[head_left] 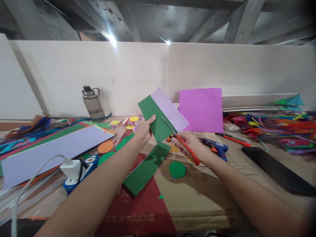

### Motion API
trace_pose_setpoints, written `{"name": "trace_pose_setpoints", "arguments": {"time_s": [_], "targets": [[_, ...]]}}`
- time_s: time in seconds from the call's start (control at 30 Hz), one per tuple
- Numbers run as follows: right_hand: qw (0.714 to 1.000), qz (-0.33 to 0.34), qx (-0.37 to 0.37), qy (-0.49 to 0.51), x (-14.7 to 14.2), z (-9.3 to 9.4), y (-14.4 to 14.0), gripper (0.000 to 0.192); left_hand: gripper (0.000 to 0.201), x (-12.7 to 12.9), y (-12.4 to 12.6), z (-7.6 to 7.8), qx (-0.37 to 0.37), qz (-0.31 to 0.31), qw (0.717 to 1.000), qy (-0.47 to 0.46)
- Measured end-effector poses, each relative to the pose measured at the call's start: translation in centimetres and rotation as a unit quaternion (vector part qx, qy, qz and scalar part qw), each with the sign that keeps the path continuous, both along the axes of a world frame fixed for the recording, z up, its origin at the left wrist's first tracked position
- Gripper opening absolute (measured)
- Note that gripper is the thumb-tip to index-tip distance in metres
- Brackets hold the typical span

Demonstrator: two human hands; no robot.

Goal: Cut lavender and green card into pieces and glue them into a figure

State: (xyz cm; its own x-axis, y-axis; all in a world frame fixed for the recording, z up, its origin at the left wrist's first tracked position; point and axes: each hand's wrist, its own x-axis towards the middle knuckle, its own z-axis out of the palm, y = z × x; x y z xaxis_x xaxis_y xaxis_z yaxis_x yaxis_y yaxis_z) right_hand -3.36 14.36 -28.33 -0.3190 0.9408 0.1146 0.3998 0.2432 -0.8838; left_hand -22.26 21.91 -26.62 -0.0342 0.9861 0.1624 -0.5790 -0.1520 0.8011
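Observation:
My left hand (pixel 145 128) pinches a green paper piece (pixel 154 113) by its lower left edge, thumb on top. Behind the green lies a pale lilac sheet (pixel 169 108), its strip showing along the upper right. In my right hand (pixel 190 144) is a pair of scissors (pixel 186 148) with red handles. The scissor blades lie over the green paper, pointing up and left; whether they are parted is hard to make out. Below the hands rests a folded green paper strip (pixel 148 169) on the cardboard. Beside it lies a green paper circle (pixel 177 169).
A purple sheet (pixel 200 110) leans against the white wall. Right are a blue glue gun (pixel 219 148), a black phone-like slab (pixel 276 169) and colourful pipe cleaners (pixel 278 131). Left are stacked paper sheets (pixel 56 151), a power strip (pixel 91 163) with a white plug, and a water bottle (pixel 93 103).

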Motion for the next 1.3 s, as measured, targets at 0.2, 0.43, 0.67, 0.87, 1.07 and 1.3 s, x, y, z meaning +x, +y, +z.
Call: {"name": "trace_pose_setpoints", "arguments": {"time_s": [0.2, 0.43, 0.67, 0.87, 1.07, 1.3], "targets": [[0.999, 0.026, 0.026, -0.017, -0.1, 0.5, -0.3, 0.037, 0.037, -0.2, -0.1, -0.2, 0.052, 0.016, 0.998, 0.034], [0.997, -0.005, -0.075, -0.017, 0.3, 0.7, -0.2, 0.036, 0.035, -0.1, 0.1, -0.8, 0.044, 0.069, 0.993, 0.080], [0.991, -0.026, -0.020, -0.132, 0.6, 1.2, -0.5, 0.028, 0.046, 0.0, 0.4, -1.5, 0.044, 0.072, 0.992, 0.096], [0.924, -0.071, 0.112, -0.358, -0.5, 2.9, -1.4, 0.010, 0.045, 0.1, 0.6, -1.8, 0.056, 0.062, 0.991, 0.104], [0.884, -0.086, 0.107, -0.447, -0.5, 2.5, -1.3, 0.022, 0.044, -0.1, 0.8, -2.1, 0.060, 0.052, 0.990, 0.115], [0.893, -0.099, 0.135, -0.419, 0.0, 2.0, -1.1, 0.018, 0.043, 0.0, 0.3, -1.6, 0.071, 0.060, 0.991, 0.100]]}}
